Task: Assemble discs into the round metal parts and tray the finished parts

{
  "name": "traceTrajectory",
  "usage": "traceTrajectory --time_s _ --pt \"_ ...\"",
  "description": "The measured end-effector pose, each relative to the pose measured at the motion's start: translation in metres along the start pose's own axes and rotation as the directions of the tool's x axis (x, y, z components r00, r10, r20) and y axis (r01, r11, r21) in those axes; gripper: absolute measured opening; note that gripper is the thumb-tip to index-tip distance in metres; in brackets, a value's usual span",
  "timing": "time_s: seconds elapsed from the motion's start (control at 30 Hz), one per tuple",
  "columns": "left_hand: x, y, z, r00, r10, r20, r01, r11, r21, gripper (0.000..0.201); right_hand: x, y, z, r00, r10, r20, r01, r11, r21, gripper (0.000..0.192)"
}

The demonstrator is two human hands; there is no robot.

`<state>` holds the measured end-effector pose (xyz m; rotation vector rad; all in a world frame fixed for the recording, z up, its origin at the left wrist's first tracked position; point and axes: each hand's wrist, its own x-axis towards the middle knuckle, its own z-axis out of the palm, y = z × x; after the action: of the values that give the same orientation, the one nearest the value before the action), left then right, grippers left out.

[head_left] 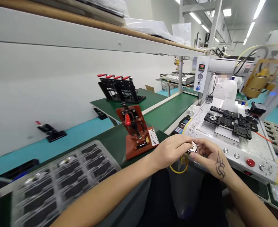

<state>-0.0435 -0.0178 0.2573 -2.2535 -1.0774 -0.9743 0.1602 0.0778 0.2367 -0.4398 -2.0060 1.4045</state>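
Nearest, at the left, lay a clear tray of dark pockets, blurred. Just right of it our hands met above the near edge of the white machine table. Our left hand and right hand both pinched a small round metal part between their fingertips, closed on it from either side. A yellow wire loop hung beneath it. Left of the hands stood a red-brown clamp stand on the green belt. Farther back sat black fixtures on the machine table, and beyond them a person in white.
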Motion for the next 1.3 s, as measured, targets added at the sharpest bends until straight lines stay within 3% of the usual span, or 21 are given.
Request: traceTrajectory --time_s 0.17,0.23,0.3,0.37,0.47,0.63,0.77,0.9,1.1,1.3 --pt "0.028 -0.018 0.039 0.99 -0.04 0.135 0.071 0.969 -0.235 0.02 -0.005 0.006 -0.041 0.989 0.08 -0.121 -0.093 0.99 -0.105 0.04" --pt "0.046 -0.041 0.057 0.968 -0.115 0.223 0.189 0.918 -0.348 0.042 -0.006 0.009 -0.063 0.974 0.082 -0.211 -0.123 0.974 -0.191 0.041" --pt "0.068 -0.072 0.077 0.916 -0.243 0.32 0.357 0.857 -0.372 0.063 -0.007 0.01 -0.085 0.949 0.062 -0.308 -0.148 0.953 -0.264 0.042" --pt "0.092 -0.106 0.096 0.819 -0.371 0.438 0.521 0.801 -0.296 0.067 -0.01 0.009 -0.104 0.922 0.042 -0.384 -0.169 0.938 -0.304 0.044" --pt "0.124 -0.147 0.12 0.702 -0.393 0.594 0.611 0.761 -0.218 0.069 -0.02 0.005 -0.126 0.899 0.018 -0.438 -0.186 0.92 -0.345 0.046" --pt "0.144 -0.178 0.14 0.648 -0.303 0.699 0.612 0.753 -0.241 0.047 -0.042 0.002 -0.149 0.864 -0.023 -0.503 -0.195 0.906 -0.377 0.049" --pt "0.147 -0.181 0.144 0.663 -0.273 0.697 0.602 0.748 -0.279 0.041 -0.03 0.0 -0.158 0.866 -0.033 -0.498 -0.218 0.873 -0.437 0.045" --pt "0.15 -0.174 0.137 0.701 -0.292 0.65 0.6 0.734 -0.319 0.04 0.022 0.004 -0.16 0.916 -0.06 -0.397 -0.193 0.8 -0.568 0.042" --pt "0.142 -0.162 0.1 0.774 -0.423 0.471 0.613 0.688 -0.389 0.047 0.113 0.024 -0.161 0.985 0.009 -0.172 -0.129 0.703 -0.7 0.033" --pt "0.111 -0.144 0.062 0.802 -0.505 0.318 0.593 0.614 -0.52 0.044 0.154 0.038 -0.162 0.985 0.163 -0.051 -0.149 0.671 -0.726 0.032"
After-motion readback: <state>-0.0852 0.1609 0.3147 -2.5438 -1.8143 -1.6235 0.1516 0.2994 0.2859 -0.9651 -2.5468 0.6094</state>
